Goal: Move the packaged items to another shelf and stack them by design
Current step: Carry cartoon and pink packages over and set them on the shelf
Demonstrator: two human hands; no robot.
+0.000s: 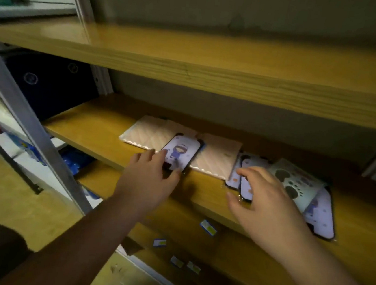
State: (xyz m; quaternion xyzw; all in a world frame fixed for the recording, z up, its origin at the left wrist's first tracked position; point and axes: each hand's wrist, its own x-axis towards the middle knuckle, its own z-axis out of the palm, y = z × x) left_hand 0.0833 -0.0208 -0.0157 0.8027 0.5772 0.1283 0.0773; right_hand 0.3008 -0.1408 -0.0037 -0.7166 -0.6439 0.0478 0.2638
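Flat packaged items lie on the middle wooden shelf (94,129). My left hand (149,177) grips the near end of a lilac packet with a cartoon figure (182,152), which rests on pale pink quilted packets (215,157). My right hand (266,203) hovers with fingers spread over a loose pile of lilac packets (321,216), its fingertips touching the nearest one (246,186). A light green packet with dark dots (295,180) lies on top of that pile. The upper wooden shelf (215,58) holds nothing that I can see.
A grey metal upright (31,129) slants down the left side. Behind it stands a dark blue box (48,82). Small labelled tags (208,226) lie on the lower shelf below my hands. More goods fill a neighbouring rack at far left.
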